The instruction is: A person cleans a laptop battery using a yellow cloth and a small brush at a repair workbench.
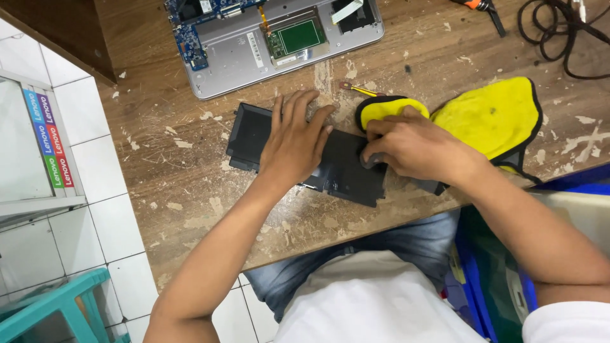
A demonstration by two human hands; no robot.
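Your left hand (293, 145) lies flat, open, pinning the battery (346, 168) on the worktop (190, 190); your right hand (413, 147), fingers curled, rubs its surface beside the yellow cloth (489, 117).

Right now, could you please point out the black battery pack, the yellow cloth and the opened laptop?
black battery pack (348, 171): head view, bare flat top.
yellow cloth (492, 117): head view, middle of fabric.
opened laptop (232, 54): head view, silver inner shell.

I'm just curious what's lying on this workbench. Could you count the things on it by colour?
Black: 3 – flat battery pack, cable, tool with orange grip
Silver: 1 – opened laptop base
Yellow: 2 – cloth, small brush
Total: 6
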